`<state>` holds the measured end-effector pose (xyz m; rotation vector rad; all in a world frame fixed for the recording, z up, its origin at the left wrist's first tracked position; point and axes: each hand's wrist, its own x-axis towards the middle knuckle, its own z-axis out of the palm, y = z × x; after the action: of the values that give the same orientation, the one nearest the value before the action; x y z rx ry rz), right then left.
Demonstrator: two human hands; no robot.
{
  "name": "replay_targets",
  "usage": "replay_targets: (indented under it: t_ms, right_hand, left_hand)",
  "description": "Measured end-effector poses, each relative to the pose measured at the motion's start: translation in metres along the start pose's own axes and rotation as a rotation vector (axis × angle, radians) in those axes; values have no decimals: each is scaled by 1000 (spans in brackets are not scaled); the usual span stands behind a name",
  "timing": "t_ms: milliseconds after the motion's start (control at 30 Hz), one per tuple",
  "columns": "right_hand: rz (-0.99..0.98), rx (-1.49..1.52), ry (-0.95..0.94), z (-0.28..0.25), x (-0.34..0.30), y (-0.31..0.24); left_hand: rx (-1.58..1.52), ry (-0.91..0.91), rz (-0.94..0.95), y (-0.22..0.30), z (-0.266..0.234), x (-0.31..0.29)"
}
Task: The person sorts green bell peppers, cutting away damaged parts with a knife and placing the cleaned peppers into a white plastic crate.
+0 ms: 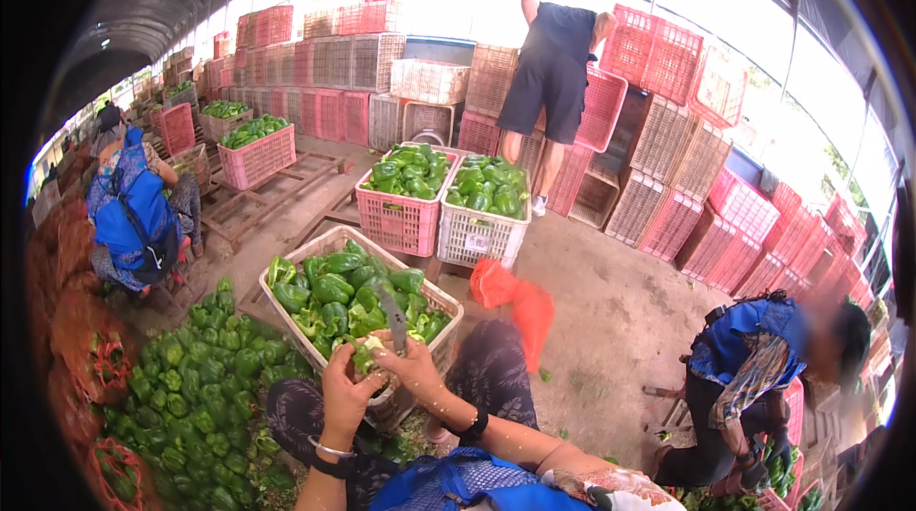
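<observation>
My left hand (347, 395) closes around a green bell pepper (362, 355), its pale cut flesh showing near the fingers. In my right hand (414, 375) is a knife (391, 311), its broad blade pointing up and away over the peppers. Both hands meet at the near side of a pale plastic crate (431, 284) filled with green bell peppers (334, 290), between my knees. To the left, a large heap of green peppers (196, 396) covers the floor.
Two full crates of peppers, one pink (396, 225) and one white (482, 239), stand just beyond. An orange-red bag (515, 301) lies by my right knee. Co-workers are at left (134, 206), right (754, 358) and back (553, 62). Stacked crates (658, 158) line the far side.
</observation>
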<state>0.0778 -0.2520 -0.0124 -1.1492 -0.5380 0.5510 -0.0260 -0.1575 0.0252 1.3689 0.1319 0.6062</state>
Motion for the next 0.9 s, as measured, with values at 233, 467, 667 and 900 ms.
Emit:
replay_targets:
  t_ms: [233,467,667,900]
  right_hand:
    - [15,-108,-74,-5,-10,-22]
    - [-65,-956,-131,30,-13,-43]
    - [-38,-652,-73,-46,0,-19]
    - [46,-155,-147,-11,8,10]
  left_hand:
    - [461,165,170,-1,8,-8]
    - [-188,299,74,16,-60,-54]
    - [-593,518,159,23,-103,-86]
    - [-732,1031,403,-5,-183,-213]
